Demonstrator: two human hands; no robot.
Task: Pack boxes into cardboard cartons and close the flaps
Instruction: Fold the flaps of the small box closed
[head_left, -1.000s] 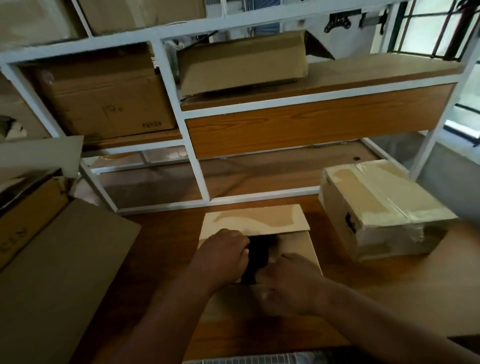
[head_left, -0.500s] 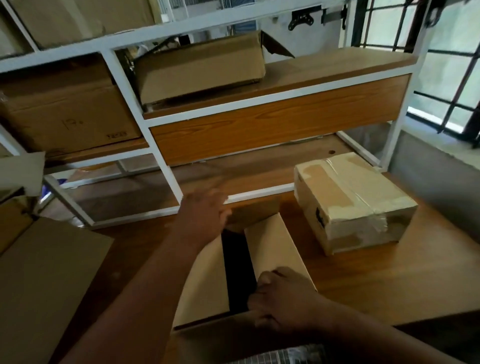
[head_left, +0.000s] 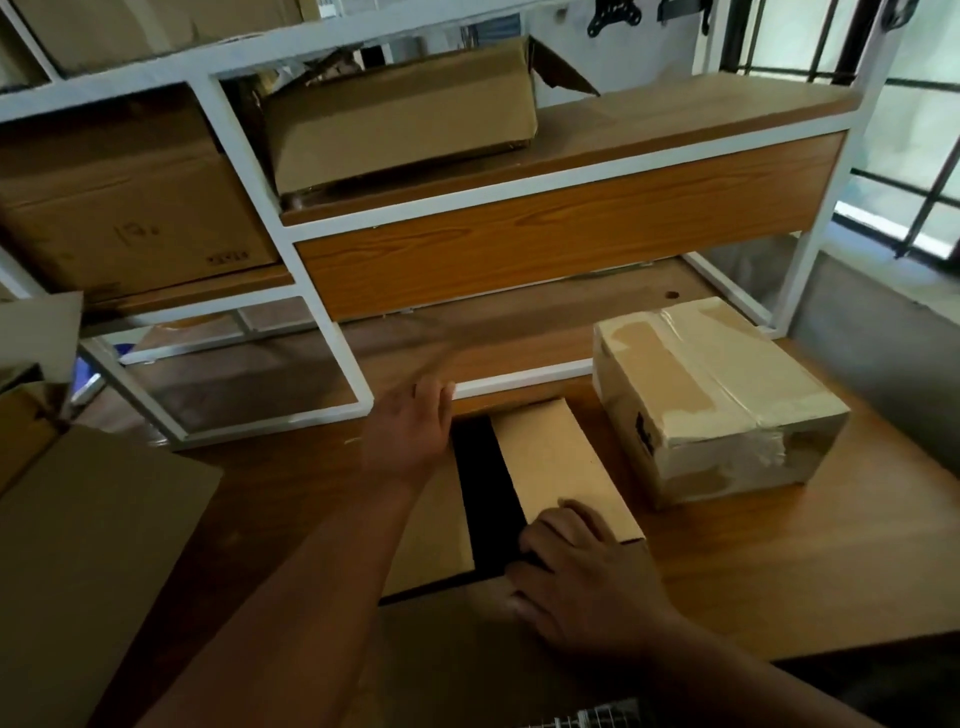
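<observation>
Brown cardboard carton (head_left: 561, 467) at the wooden table's (head_left: 779, 561) near edge shows a dark gap between flaps; left hand (head_left: 410, 436) flat, fingers straight; right hand (head_left: 582, 577) presses the right flap; taped box (head_left: 717, 405) just beside.

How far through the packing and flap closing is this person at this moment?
Done: a taped carton sits closed on the table. In hand: the carton in front has both side flaps folded down, a dark gap between them; the left hand lies flat on the left flap, the right hand presses the right flap. Left: closing that gap; no tape shows on it.
</observation>
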